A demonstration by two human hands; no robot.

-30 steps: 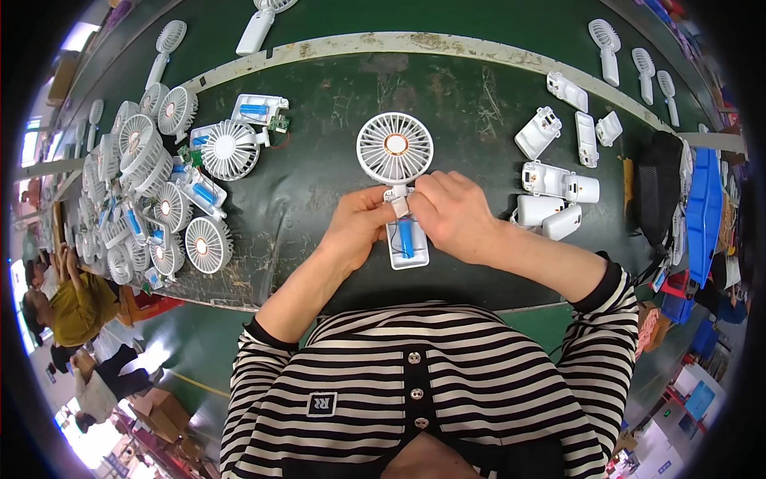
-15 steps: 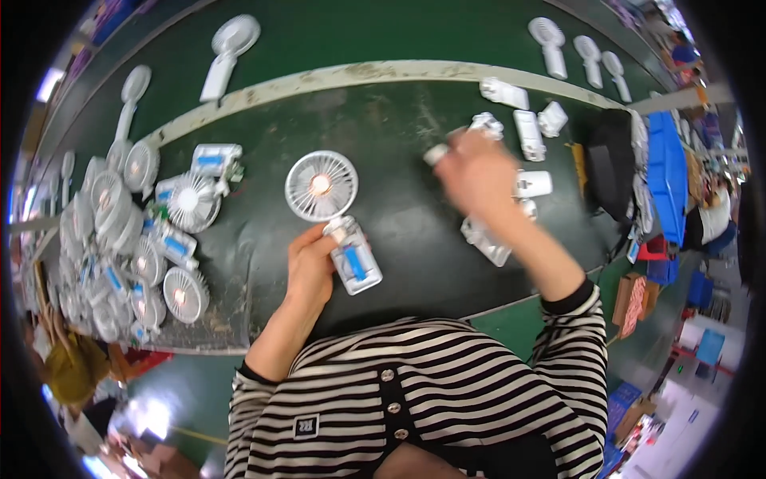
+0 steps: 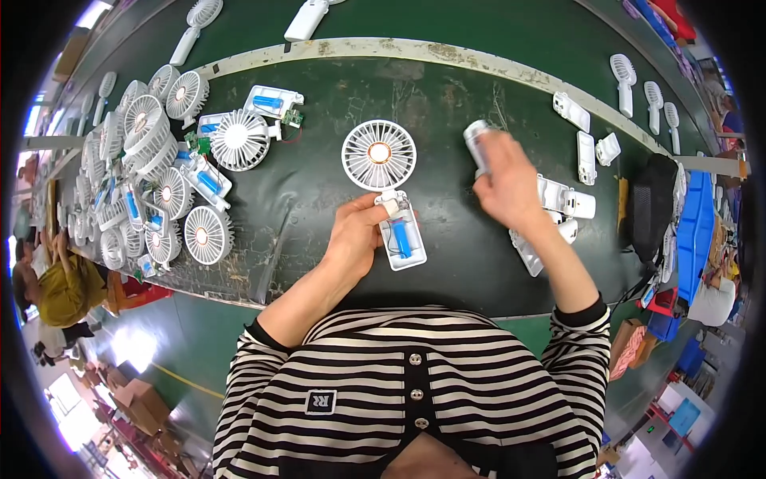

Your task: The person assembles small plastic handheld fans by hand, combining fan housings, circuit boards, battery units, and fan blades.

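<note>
Handheld fan [image 3: 379, 154], one, white plastic: lies in front of the person at mid-worktop [image 3: 303, 176], round caged head pointing away, handle toward the striped shirt [image 3: 367, 351]. Left hand [image 3: 355, 235]: fingers clamped on the handle's upper end from its left side, thumb pressed over a small white block [image 3: 391, 207] near the neck. Handle tray [image 3: 408, 257], a shallow, smooth, round-cornered trough, open face up; inside, a blue cylindrical cell [image 3: 401, 239] lengthwise, with thin dark wire beside it. Right hand [image 3: 511, 184], motion-blurred: fingers closed round a white handle cover [image 3: 476, 137], oblong and glossy, its far end jutting past them. Governing relation: the cover stands to the right of the open tray and farther from the body, well apart from it; both long axes run roughly away from the person, their near ends tipped slightly right. The left hand is the nearer to the tray. Fan head: fine radial ribs, copper-toned ring at the hub. To the left, a heap of similar fans [image 3: 144, 136], ribbed and overlapping, some with blue cells exposed. To the right, loose white shells [image 3: 586, 158], hard, moulded and hollow. Worktop surface: dark green, scuffed and creased.
</note>
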